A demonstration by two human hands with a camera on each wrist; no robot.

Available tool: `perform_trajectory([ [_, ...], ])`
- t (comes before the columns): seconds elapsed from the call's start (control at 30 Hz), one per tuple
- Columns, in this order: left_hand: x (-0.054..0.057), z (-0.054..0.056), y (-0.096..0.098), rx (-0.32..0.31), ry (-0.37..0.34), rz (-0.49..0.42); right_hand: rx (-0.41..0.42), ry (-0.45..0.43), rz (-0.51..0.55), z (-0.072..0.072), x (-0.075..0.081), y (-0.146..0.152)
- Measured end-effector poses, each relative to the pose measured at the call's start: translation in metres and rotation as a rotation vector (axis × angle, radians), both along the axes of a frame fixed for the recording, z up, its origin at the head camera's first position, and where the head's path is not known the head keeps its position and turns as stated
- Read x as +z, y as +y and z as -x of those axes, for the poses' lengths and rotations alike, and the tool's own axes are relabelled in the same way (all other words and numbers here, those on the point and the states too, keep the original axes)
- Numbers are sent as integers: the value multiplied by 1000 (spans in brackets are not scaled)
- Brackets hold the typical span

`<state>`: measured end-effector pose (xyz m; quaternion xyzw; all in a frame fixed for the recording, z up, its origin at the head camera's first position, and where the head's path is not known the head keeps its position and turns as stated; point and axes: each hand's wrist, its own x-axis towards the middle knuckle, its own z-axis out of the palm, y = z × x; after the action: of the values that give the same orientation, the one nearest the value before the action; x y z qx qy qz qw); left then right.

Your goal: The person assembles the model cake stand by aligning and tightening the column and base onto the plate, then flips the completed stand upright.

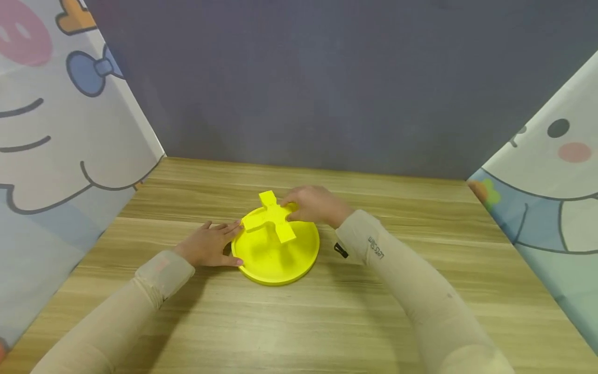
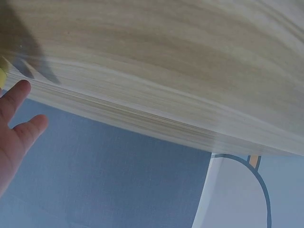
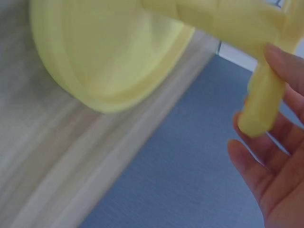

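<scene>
A yellow round dish-like base (image 1: 280,267) with a raised rim lies on the wooden table. Above it stands a yellow cross-shaped top (image 1: 271,217); in the right wrist view a thick yellow post (image 3: 213,21) runs between the two. My right hand (image 1: 316,205) grips the cross by its right side, and in its wrist view the thumb and fingers hold one arm (image 3: 261,102) of it. At the base's left edge, my left hand (image 1: 210,245) rests with fingers spread and fairly straight, touching the rim. The left wrist view shows only some fingers (image 2: 16,97).
The wood-grain table (image 1: 224,322) ends at a dark grey panel (image 1: 303,83) at the back. Printed cartoon sheets stand at the left (image 1: 70,140) and right (image 1: 560,208). A small black piece (image 1: 341,250) shows by the right sleeve's cuff.
</scene>
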<state>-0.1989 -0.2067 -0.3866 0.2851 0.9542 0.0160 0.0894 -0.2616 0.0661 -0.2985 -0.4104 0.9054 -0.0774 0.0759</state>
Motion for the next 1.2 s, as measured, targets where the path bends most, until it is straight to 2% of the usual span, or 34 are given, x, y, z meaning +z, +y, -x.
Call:
perform_trajectory([
  [0.13,-1,0,0,0,-2,-1,-28,114,84,-13,-11,5],
  [0.27,-1,1,0,6,-6,0,-106,214,121,-30,-17,2],
  [0.37,0,1,-1,-3,-4,5,-191,236,95,-43,-17,-4],
  [0.5,0,2,-2,-5,0,4,-249,226,51,-51,-10,-8],
  [0.63,-1,2,-3,-11,6,6,-209,196,102,-46,9,-2],
  [0.77,0,1,-2,-15,4,7,-84,84,129,-29,23,8],
  [0.9,1,1,-2,-9,0,-2,19,-79,74,-13,20,10],
  [0.97,0,1,-1,-6,-4,-6,33,-119,42,-8,16,8],
  [1.07,0,1,0,-4,-5,-7,33,-128,24,-5,11,6],
  [1.2,0,0,0,10,-11,-6,56,-78,33,-3,6,5],
])
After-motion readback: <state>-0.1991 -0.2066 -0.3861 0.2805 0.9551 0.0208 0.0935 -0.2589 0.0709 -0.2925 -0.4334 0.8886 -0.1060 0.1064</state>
